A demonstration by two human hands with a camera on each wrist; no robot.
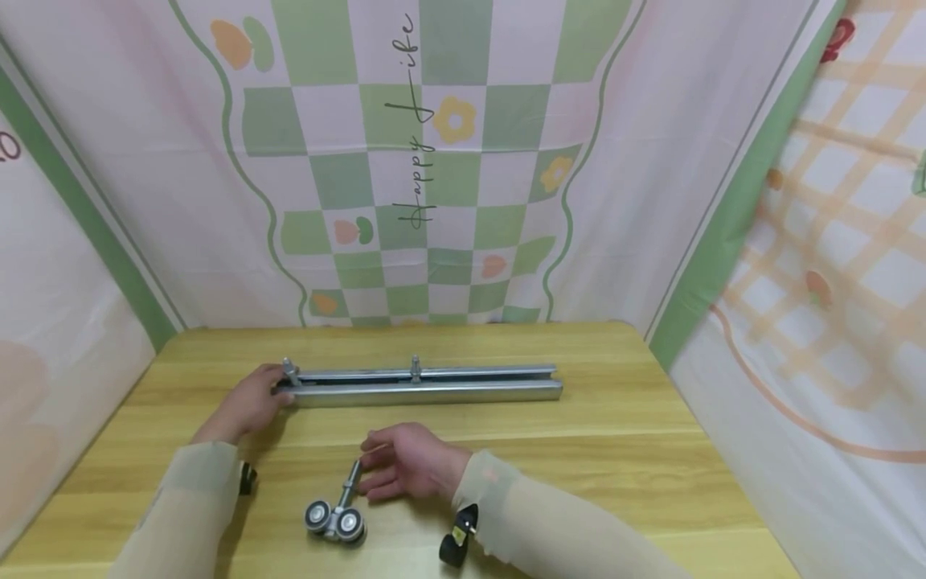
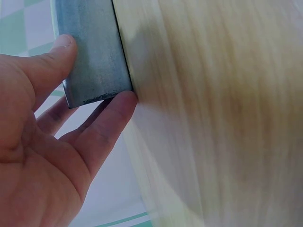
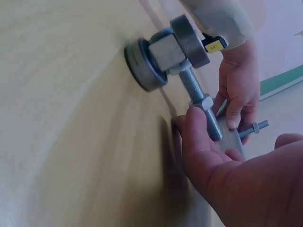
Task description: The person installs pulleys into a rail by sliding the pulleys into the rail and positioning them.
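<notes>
A long metal C-shaped rail point(image 1: 463, 394) lies across the table with its slot facing up. Two threaded bolts stand out of the slot, one bolt point(image 1: 290, 371) at the left end and another bolt point(image 1: 415, 369) near the middle. My left hand point(image 1: 251, 402) grips the rail's left end, its thumb and fingers around the end in the left wrist view. Nearer to me, a hanger roller point(image 1: 350, 524) with several wheels and a threaded stem rests on the table. My right hand point(image 1: 412, 462), fingers loosely bent, hovers beside the stem tip and holds nothing.
The wood-grain table point(image 1: 615, 450) is enclosed by patterned cloth, with a green-checked curtain point(image 1: 427, 185) behind the far edge. Black camera straps sit at both wrists, including the right strap point(image 1: 456, 547).
</notes>
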